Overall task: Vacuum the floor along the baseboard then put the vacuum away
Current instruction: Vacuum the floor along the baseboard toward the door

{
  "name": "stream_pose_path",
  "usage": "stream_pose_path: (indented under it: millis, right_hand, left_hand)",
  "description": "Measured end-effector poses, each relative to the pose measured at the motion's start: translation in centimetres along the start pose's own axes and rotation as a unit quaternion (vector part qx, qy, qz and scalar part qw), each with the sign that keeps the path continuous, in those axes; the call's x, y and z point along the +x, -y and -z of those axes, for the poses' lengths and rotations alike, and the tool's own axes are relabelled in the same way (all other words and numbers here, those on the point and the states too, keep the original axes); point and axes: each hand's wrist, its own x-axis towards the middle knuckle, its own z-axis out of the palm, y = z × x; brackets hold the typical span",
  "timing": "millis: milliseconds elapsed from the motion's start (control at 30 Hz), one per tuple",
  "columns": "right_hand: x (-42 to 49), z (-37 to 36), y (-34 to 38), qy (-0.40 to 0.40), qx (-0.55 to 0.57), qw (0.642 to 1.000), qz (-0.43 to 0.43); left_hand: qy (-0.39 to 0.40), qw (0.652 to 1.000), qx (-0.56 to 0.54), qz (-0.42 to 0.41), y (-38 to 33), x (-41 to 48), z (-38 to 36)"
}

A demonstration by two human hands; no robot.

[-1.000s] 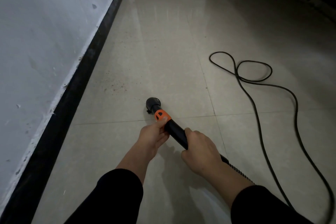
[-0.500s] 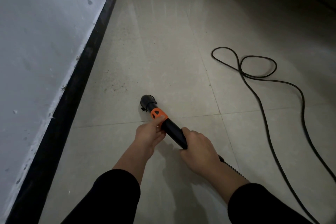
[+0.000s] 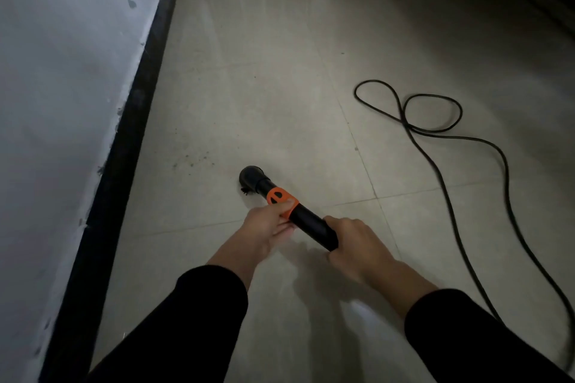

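Nearest the wearer, black sleeves (image 3: 193, 320) entered from 6 o'clock. The right hand (image 3: 357, 249) was clenched round the rear of the black vacuum wand (image 3: 314, 225), in my judgement to carry and steer it. The left hand (image 3: 264, 230), just ahead toward 11 o'clock, grasped the wand at its orange collar (image 3: 281, 196), thumb over the collar. This was judged a guiding grip.

The wand sloped down toward 11 o'clock, with its nozzle (image 3: 250, 177) at or just above the tiled floor (image 3: 280, 71); contact could not be confirmed. Dark specks (image 3: 193, 160) lay at 10 o'clock of the nozzle, between it and the black baseboard (image 3: 124, 165). The baseboard ran along the foot of the wall (image 3: 62, 102) from 7 toward 12 o'clock. The nozzle stood apart from the baseboard, so that strip was judged not yet covered.

The power cord (image 3: 435, 121) lay looped at 2 o'clock, well apart from the nozzle and presumably out of the working path.
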Motion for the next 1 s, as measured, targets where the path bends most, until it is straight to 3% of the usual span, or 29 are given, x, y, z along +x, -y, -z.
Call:
stream_pose_path:
  millis: [433, 1000]
  right_hand:
    - [4.2, 7.0, 2.0, 0.032, -0.112, 0.982, -0.147]
    - [8.5, 9.1, -0.3, 0.085, -0.152, 0.98, -0.097]
  left_hand:
    - [0.083, 0.994, -0.001, 0.067, -6.2, 2.5, -4.8]
    - [0.05, 0.996, 0.013, 0.069, -7.8, 5.6, -7.0]
